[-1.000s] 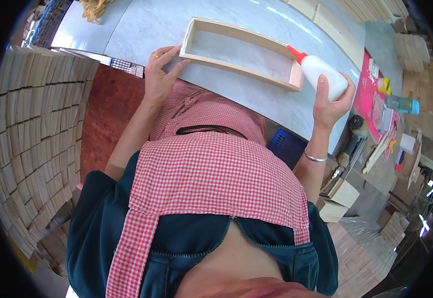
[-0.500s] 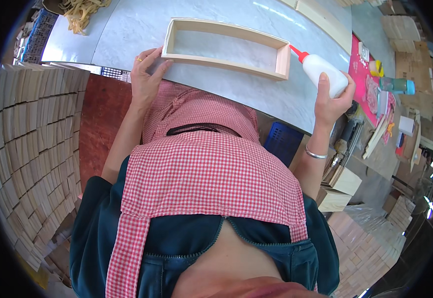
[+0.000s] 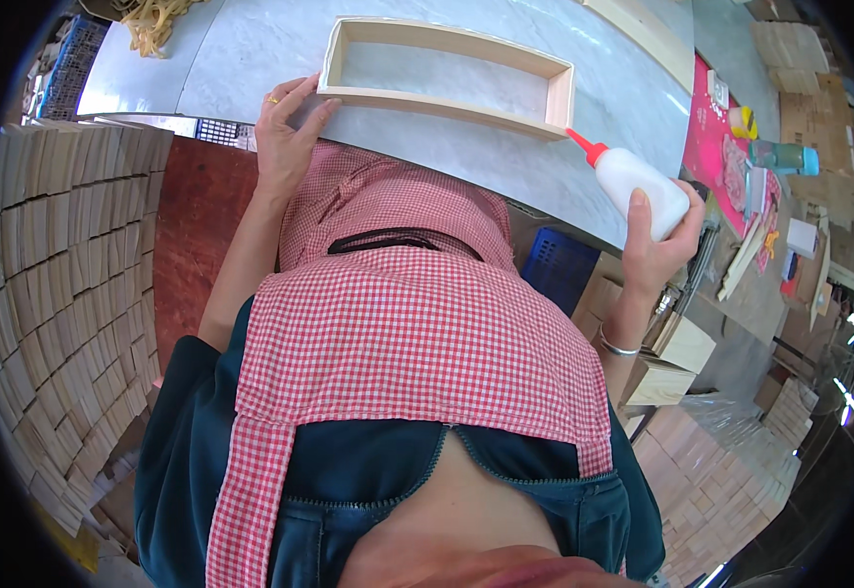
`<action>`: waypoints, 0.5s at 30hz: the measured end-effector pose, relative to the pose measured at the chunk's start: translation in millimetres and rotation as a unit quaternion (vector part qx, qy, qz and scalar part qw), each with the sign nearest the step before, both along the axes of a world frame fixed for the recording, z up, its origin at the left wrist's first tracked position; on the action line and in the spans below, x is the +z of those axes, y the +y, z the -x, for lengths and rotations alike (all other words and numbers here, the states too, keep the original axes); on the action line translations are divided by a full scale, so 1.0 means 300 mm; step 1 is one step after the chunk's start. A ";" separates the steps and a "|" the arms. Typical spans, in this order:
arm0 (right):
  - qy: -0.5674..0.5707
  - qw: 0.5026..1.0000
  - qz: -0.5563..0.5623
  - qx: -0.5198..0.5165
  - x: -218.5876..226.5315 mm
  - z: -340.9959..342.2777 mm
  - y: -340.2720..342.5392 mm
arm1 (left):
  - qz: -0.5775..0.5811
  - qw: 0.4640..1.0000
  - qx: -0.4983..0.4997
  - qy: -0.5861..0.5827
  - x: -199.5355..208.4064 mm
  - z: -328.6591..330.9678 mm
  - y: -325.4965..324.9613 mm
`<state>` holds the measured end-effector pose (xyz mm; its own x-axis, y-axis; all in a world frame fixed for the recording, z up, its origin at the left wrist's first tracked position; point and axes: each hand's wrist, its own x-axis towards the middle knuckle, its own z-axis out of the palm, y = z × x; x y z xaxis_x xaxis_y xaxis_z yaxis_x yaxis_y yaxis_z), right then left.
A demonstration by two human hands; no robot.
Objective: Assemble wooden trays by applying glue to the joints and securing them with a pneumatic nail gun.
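A long, pale wooden frame [image 3: 452,110] lies on the grey marbled tabletop, with thin strips for sides and nothing across its middle. My left hand [image 3: 288,122] holds the near left corner of it, thumb on the near side and fingers at the left end. In my right hand [image 3: 664,245] is a tilted white squeeze bottle [image 3: 640,192] with a red nozzle, thumb on one side and fingers wrapped round the other. Its nozzle tip is at the near right corner of the frame, touching or almost touching the wood. White traces show along the frame's end edges.
Tan rubber bands [image 3: 154,22] lie at the table's far left. Wooden boards [image 3: 638,34] rest along the far right side. Stacked wood pieces [image 3: 64,284] stand at my left. A blue crate [image 3: 556,267] sits below the table edge. A teal bottle [image 3: 782,158] stands to the right.
The nozzle has travelled down the frame's right end to its near corner, my right hand coming nearer with the bottle. My left hand keeps its hold on the left corner.
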<state>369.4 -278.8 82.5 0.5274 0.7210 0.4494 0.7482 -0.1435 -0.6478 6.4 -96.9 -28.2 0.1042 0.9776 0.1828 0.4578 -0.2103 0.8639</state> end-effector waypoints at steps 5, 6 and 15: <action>0.132 0.991 0.009 0.023 -0.007 0.088 0.045 | -0.034 0.999 0.002 0.021 0.007 0.005 -0.005; 0.160 0.986 0.008 0.050 -0.018 0.138 0.075 | -0.024 1.000 0.005 0.019 0.019 -0.009 -0.007; 0.251 0.943 -0.016 0.215 -0.109 0.469 0.337 | -0.056 0.998 -0.003 0.003 -0.027 0.004 -0.001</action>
<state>228.7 -177.8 49.7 0.3406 0.9077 0.2453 0.3299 0.1290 -0.9352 5.2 -97.2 -36.4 0.1120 0.9504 0.2903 0.4614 -0.3085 0.8319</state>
